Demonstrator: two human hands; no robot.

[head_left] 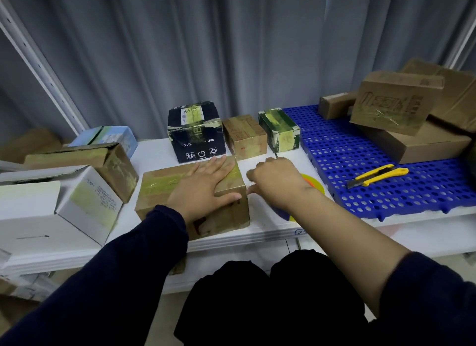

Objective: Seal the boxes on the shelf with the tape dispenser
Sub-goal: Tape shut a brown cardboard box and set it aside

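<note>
A brown cardboard box [164, 188] with yellowish tape across its top stands at the front of the white shelf [257, 232]. My left hand [203, 188] lies flat on the box top, fingers straight and thumb over the right front corner. Just right of the box, my right hand [278, 183] curls over the tape dispenser [313, 183]. Only the dispenser's orange-yellow roll side and a blue and yellow lower part show under the hand and wrist. My right thumb points at the box's right edge.
Behind stand a black box [198, 144], a small brown box [244, 137] and a green-taped box [279, 129]. White and brown boxes [85, 191] crowd the left. A blue perforated mat [360, 150] at right carries a yellow utility knife [378, 175] and stacked brown boxes [401, 114].
</note>
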